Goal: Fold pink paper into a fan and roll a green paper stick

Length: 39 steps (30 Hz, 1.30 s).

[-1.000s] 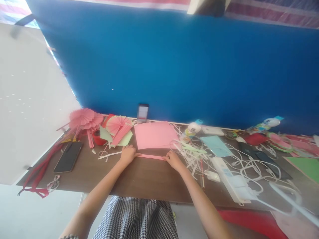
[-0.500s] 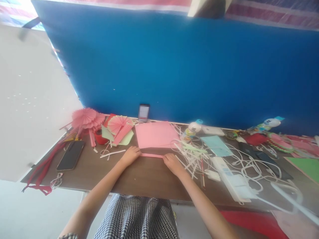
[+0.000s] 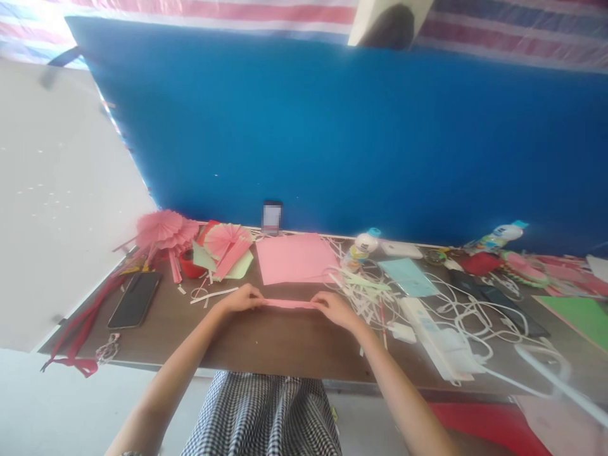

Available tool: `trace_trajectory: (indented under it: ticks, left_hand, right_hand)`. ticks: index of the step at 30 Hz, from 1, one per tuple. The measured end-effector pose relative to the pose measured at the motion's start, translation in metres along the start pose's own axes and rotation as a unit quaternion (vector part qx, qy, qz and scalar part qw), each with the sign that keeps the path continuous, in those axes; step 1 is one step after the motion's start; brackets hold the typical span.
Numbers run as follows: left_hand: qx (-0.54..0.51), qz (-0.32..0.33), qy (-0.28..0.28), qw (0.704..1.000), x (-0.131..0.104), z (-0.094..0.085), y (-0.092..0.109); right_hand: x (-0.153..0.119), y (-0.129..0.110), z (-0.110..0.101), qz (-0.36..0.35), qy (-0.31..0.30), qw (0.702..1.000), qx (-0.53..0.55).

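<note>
A narrow pink folded paper strip (image 3: 291, 304) stretches level between my two hands, near the middle of the brown table (image 3: 285, 345). My left hand (image 3: 246, 297) pinches its left end, and my right hand (image 3: 333, 308) pinches the right end. Just beyond the strip lies pink paper (image 3: 298, 258), flat on the table. Left of it, a pleated pink paper fan (image 3: 228, 240) rests on pale green paper (image 3: 240, 266). White paper strips (image 3: 215, 295) lie close to my left hand.
A black phone (image 3: 135, 300) and a pink paper rosette (image 3: 164, 229) are at the left. Tangled paper scraps (image 3: 365, 291), a bottle (image 3: 363, 249), a power strip (image 3: 430, 339) and white cables (image 3: 475, 316) crowd the right. A blue panel (image 3: 332, 126) stands behind the table.
Both hands have shifted slightly toward me with the strip, which now sits farther from the pink paper. The fingers, flatter on the strip before, now pinch its ends.
</note>
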<state>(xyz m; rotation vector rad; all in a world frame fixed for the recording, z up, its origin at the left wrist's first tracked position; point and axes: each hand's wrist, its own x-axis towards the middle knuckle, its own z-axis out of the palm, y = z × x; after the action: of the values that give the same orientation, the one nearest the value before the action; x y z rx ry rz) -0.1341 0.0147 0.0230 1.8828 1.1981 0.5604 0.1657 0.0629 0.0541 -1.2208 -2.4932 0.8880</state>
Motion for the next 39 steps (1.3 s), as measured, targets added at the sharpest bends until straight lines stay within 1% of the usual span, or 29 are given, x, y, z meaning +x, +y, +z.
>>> trace_trajectory:
  ticks: [3, 5, 8, 9, 11, 12, 14, 16, 17, 18, 19, 20, 21, 22, 23, 25, 27, 30, 33, 36, 39]
  left_hand:
    - [-0.021, 0.001, -0.020, 1.000, 0.003, 0.001, 0.011]
    - [-0.024, 0.002, -0.025, 0.999, 0.005, 0.001, 0.021]
    - [-0.038, 0.001, -0.048, 0.998, 0.008, -0.005, 0.033]
    - [-0.046, -0.002, -0.052, 0.998, 0.008, -0.008, 0.035]
    - [-0.070, -0.014, -0.043, 0.997, 0.009, -0.015, 0.037]
    - [-0.086, -0.024, -0.027, 0.996, 0.010, -0.017, 0.037]
    - [-0.136, -0.044, 0.024, 0.989, 0.013, -0.017, 0.035]
    - [-0.227, -0.059, 0.097, 0.967, 0.018, -0.009, 0.033]
    - [-0.292, -0.064, 0.131, 0.945, 0.021, -0.002, 0.033]
    - [-0.366, -0.067, 0.167, 0.913, 0.025, 0.007, 0.034]
    - [-0.431, -0.070, 0.185, 0.881, 0.029, 0.016, 0.035]
    - [-0.480, -0.076, 0.177, 0.856, 0.032, 0.025, 0.036]
    - [-0.515, -0.078, 0.167, 0.837, 0.036, 0.034, 0.038]
    - [-0.536, -0.079, 0.158, 0.826, 0.040, 0.042, 0.040]
    - [-0.544, -0.081, 0.155, 0.821, 0.044, 0.049, 0.041]
    - [-0.537, -0.088, 0.165, 0.822, 0.051, 0.058, 0.043]
    - [-0.521, -0.100, 0.184, 0.827, 0.059, 0.063, 0.044]
    - [-0.505, -0.107, 0.204, 0.832, 0.070, 0.065, 0.046]
    - [-0.509, -0.099, 0.202, 0.831, 0.078, 0.064, 0.049]
    - [-0.516, -0.101, 0.208, 0.825, 0.083, 0.066, 0.054]
    - [-0.512, -0.102, 0.220, 0.824, 0.087, 0.069, 0.057]
  right_hand:
    - [0.001, -0.017, 0.002, -0.007, 0.014, 0.999, -0.029]
    - [0.004, -0.034, 0.005, -0.016, 0.007, 1.000, -0.010]
    - [0.009, -0.057, 0.009, -0.013, -0.078, 0.994, 0.073]
    - [0.010, -0.062, 0.010, -0.006, -0.097, 0.991, 0.096]
    - [0.012, -0.068, 0.011, 0.012, -0.104, 0.986, 0.134]
    - [0.012, -0.068, 0.012, 0.020, -0.095, 0.984, 0.150]
    - [0.013, -0.066, 0.015, 0.035, -0.071, 0.980, 0.182]
    - [0.014, -0.063, 0.021, 0.041, -0.045, 0.977, 0.204]
    - [0.015, -0.062, 0.024, 0.042, -0.029, 0.976, 0.211]
    - [0.016, -0.060, 0.027, 0.042, -0.009, 0.975, 0.217]
    - [0.016, -0.059, 0.030, 0.043, 0.013, 0.974, 0.223]
    - [0.017, -0.057, 0.033, 0.045, 0.032, 0.972, 0.230]
    - [0.017, -0.055, 0.036, 0.047, 0.050, 0.968, 0.240]
    - [0.017, -0.053, 0.039, 0.051, 0.065, 0.964, 0.252]
    - [0.016, -0.050, 0.041, 0.058, 0.077, 0.960, 0.261]
    - [0.013, -0.045, 0.044, 0.073, 0.095, 0.954, 0.275]
    - [0.008, -0.040, 0.044, 0.079, 0.102, 0.947, 0.294]
    - [0.000, -0.035, 0.039, 0.078, 0.089, 0.937, 0.329]
    - [-0.006, -0.031, 0.034, 0.092, 0.079, 0.930, 0.348]
    - [-0.007, -0.029, 0.032, 0.100, 0.092, 0.926, 0.353]
    - [-0.006, -0.027, 0.036, 0.092, 0.102, 0.928, 0.347]
